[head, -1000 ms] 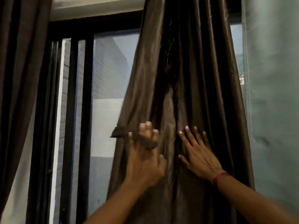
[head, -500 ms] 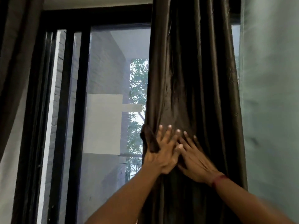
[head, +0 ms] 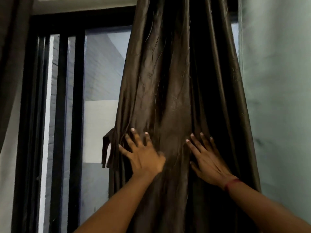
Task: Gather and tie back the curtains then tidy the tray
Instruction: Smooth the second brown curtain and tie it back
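A dark brown satin curtain (head: 175, 81) hangs in folds in front of the window, right of centre. My left hand (head: 143, 153) lies flat on its left folds with fingers spread and straight. My right hand (head: 208, 158), a red thread round the wrist, presses flat on the folds further right. A fabric loop or tie (head: 106, 148) hangs off the curtain's left edge, beside my left hand. A second dark curtain (head: 11, 64) hangs at the far left. No tray is in view.
A black-framed window (head: 75, 98) with glass panes fills the middle left, with a grey wall outside. A pale green wall (head: 277, 98) runs along the right.
My left hand has moved left away from my right hand, and the curtain has spread wider to the left again. The trees outside are covered by the curtain.
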